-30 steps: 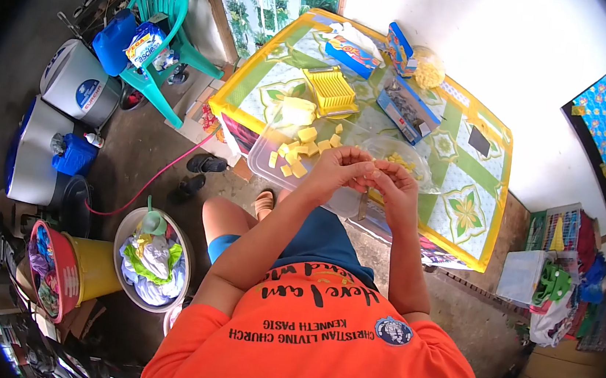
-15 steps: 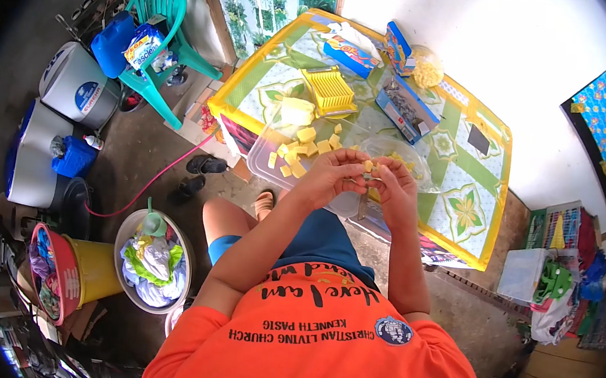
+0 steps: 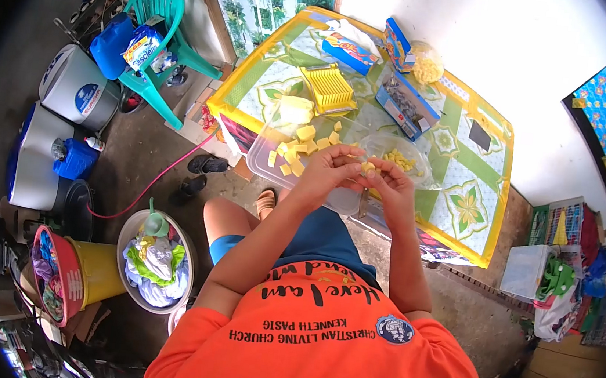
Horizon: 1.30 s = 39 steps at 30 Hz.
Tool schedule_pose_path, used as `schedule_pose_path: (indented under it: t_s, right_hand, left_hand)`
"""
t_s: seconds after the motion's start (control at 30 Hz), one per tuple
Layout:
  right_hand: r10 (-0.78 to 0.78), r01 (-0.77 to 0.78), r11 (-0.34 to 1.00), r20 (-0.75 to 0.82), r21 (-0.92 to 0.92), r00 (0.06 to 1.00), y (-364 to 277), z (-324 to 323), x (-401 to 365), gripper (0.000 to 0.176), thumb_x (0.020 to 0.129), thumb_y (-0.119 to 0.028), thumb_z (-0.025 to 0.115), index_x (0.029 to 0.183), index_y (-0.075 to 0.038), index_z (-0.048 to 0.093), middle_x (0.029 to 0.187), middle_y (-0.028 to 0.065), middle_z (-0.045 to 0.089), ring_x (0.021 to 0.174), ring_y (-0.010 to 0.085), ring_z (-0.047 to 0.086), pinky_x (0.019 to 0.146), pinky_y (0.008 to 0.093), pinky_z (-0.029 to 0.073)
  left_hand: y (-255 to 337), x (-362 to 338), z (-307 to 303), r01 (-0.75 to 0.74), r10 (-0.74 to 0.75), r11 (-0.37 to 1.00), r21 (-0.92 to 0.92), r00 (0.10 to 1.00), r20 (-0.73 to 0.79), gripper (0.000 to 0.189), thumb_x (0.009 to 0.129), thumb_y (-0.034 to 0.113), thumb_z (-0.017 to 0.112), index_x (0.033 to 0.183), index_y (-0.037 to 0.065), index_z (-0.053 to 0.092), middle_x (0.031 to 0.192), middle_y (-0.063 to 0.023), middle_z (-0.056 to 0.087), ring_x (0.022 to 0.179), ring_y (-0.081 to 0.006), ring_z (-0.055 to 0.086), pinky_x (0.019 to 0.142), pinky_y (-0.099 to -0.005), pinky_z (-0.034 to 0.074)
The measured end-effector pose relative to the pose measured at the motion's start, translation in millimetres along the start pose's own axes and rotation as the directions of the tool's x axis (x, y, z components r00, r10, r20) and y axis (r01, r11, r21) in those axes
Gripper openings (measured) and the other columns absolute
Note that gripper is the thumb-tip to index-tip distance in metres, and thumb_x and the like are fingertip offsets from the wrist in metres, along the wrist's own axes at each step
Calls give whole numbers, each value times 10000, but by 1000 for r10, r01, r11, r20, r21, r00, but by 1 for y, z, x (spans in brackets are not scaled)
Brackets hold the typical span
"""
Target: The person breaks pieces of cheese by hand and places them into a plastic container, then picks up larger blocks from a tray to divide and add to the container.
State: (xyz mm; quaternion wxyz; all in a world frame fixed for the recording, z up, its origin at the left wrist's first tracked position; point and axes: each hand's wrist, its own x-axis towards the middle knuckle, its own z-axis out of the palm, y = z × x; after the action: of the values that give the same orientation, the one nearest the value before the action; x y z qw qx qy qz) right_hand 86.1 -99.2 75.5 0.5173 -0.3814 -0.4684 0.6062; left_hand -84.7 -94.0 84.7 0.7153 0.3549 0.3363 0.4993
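My left hand (image 3: pixel 329 175) and my right hand (image 3: pixel 394 188) meet at the front edge of the table, fingertips pinched around a small yellow piece (image 3: pixel 367 168). A narrow metallic strip (image 3: pixel 363 204) hangs just below the fingers. Under and beside my left hand, a clear plastic tray (image 3: pixel 260 161) holds several yellow chunks (image 3: pixel 300 149). Behind my right hand is a clear container (image 3: pixel 423 171) with smaller yellow bits (image 3: pixel 398 159) in it. A larger pale yellow block (image 3: pixel 296 110) lies at the back of the tray, beside a yellow slotted rack (image 3: pixel 329 90).
Blue boxes (image 3: pixel 407 108) and a bowl of pale yellow food (image 3: pixel 427 68) stand farther back on the patterned tablecloth (image 3: pixel 463 209). A dark flat rectangle (image 3: pixel 480 135) lies at right. On the floor at left are a laundry basin (image 3: pixel 153 277) and a green chair (image 3: pixel 153 85).
My fingers have shifted around the small yellow piece, with the right hand slightly lower. More of the small bits in the container behind now show.
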Motion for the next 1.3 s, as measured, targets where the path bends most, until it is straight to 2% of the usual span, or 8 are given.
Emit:
schedule_pose_path:
  t_s: [0.07, 0.17, 0.27, 0.57, 0.77, 0.97, 1.17, 1.3]
  right_hand:
    - [15, -16, 999, -8, -38, 1000, 4, -4, 0, 301, 872, -76, 634, 1155, 15, 588, 859, 23, 633, 760, 76, 583, 711, 214, 475]
    - [97, -91, 980, -24, 178, 995, -1, -2, -1, 332, 869, -77, 634, 1186, 6, 578, 863, 16, 622, 737, 79, 576, 701, 214, 468]
    - [110, -94, 958, -45, 272, 993, -9, 6, -2, 313, 870, -85, 633, 1166, 3, 582, 886, 21, 618, 731, 89, 577, 682, 215, 464]
    - [101, -99, 982, -3, 162, 995, -4, 5, -1, 248, 851, -102, 665, 1066, 0, 597, 883, 29, 622, 703, 95, 579, 648, 228, 475]
    - [63, -63, 998, -2, 17, 998, 1, 3, 0, 249, 842, -98, 677, 1052, 17, 608, 833, 42, 635, 694, 95, 584, 624, 221, 477]
    - [64, -64, 998, 5, 26, 998, -4, 8, -1, 243, 843, -93, 673, 1046, 27, 615, 839, 45, 646, 694, 85, 585, 626, 211, 476]
    - [113, -114, 993, 55, 8, 992, -1, 2, -2, 240, 845, -116, 674, 1032, 31, 638, 820, 39, 645, 701, 78, 584, 634, 208, 480]
    - [160, -167, 981, 76, 96, 984, -1, 0, -2, 253, 848, -136, 675, 1036, 31, 640, 831, 34, 646, 693, 77, 581, 635, 204, 482]
  left_hand:
    - [-1, 2, -4, -5, 4, 1000, -11, 1000, -26, 277, 857, 41, 625, 1126, 7, 568, 897, -105, 652, 740, -185, 666, 665, -295, 579]
    - [-2, 2, -8, -6, 4, 999, -47, 999, -40, 245, 851, 36, 631, 1090, 10, 582, 878, -96, 650, 724, -183, 665, 645, -294, 574]
    - [0, -1, -7, -14, 11, 998, -55, 998, -56, 225, 847, 37, 636, 1065, 14, 586, 869, -91, 649, 718, -181, 663, 632, -295, 571]
    - [-2, -1, -9, -22, 17, 997, -73, 998, -63, 223, 843, 55, 652, 1053, 12, 591, 872, -78, 649, 709, -166, 656, 635, -287, 569]
    - [3, -5, -3, -64, 64, 998, 0, 997, -36, 208, 860, 101, 650, 1035, 3, 592, 850, -66, 639, 698, -127, 638, 638, -255, 558]
    - [2, -4, -5, -12, 11, 999, -44, 999, -36, 239, 845, 87, 667, 1054, -1, 590, 853, -71, 642, 696, -137, 632, 625, -274, 551]
    - [1, -3, -8, -6, 5, 1000, 27, 999, 38, 224, 841, 91, 672, 1027, -11, 603, 829, -69, 637, 644, -122, 605, 581, -263, 537]
    - [2, -4, -8, 3, -5, 999, 50, 999, 49, 217, 845, 93, 667, 1024, -14, 608, 821, -60, 634, 639, -114, 603, 570, -257, 533]
